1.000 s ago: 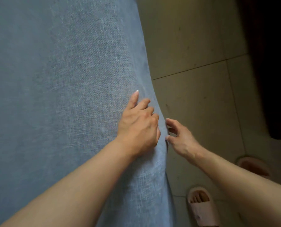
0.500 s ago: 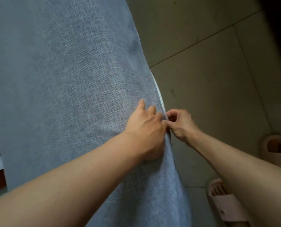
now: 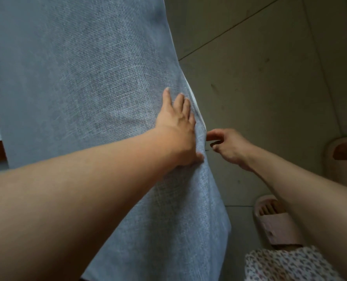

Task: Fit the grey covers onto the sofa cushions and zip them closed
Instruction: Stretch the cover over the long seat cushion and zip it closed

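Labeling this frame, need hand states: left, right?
Left hand: open, fingers flat, pressing the cover.
Right hand: open, fingers loosely spread beside the cover's edge, holding nothing.

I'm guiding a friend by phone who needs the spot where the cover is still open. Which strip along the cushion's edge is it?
Start at the big grey cover filling the left of the view and follow its right edge to the left hand pressing it. Just past those fingers runs a thin white strip, the only pale line against the grey weave.

A tiled floor carries two pale pink slippers, the nearer with a foot in it.
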